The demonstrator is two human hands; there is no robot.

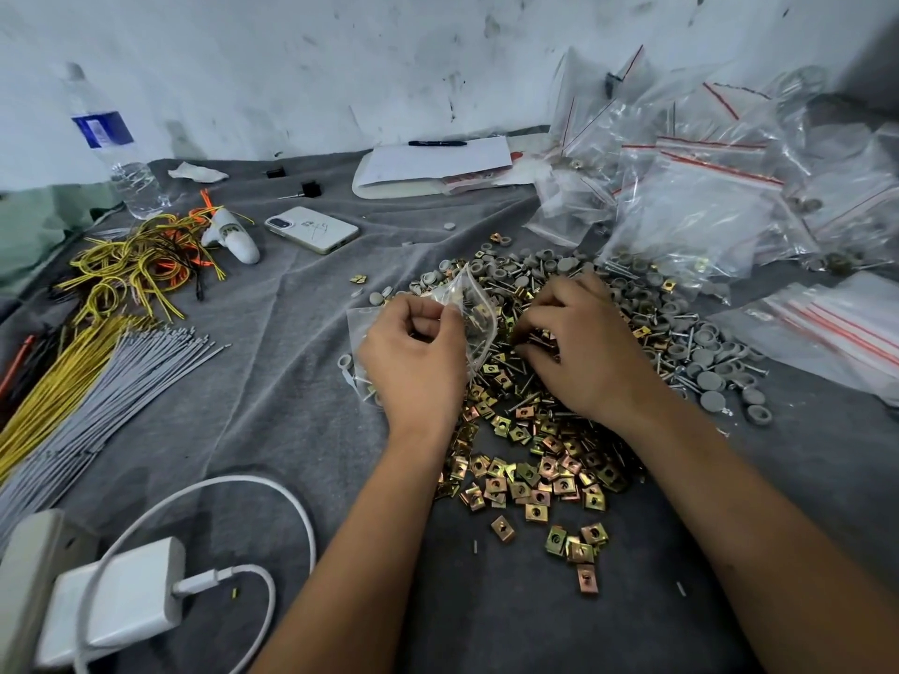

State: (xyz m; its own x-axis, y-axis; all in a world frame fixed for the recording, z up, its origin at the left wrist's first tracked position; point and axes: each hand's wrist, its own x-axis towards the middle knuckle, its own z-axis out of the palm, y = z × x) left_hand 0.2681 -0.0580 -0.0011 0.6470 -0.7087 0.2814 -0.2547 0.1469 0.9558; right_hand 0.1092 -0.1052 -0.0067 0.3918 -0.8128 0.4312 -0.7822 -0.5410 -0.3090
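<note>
The left hand (413, 352), knuckles up and fingers curled, pinches the small clear bag (469, 313) just above the pile of clip nuts (535, 459). The right hand (584, 347) reaches in palm down, fingertips pinching screws (540, 339) beside the bag

A grey cloth (292, 406) bears brass clip nuts (535, 479), grey caps (705, 362), wires (121, 265), a phone (311, 229), a charger (116, 595) and bags (705, 206).
</note>
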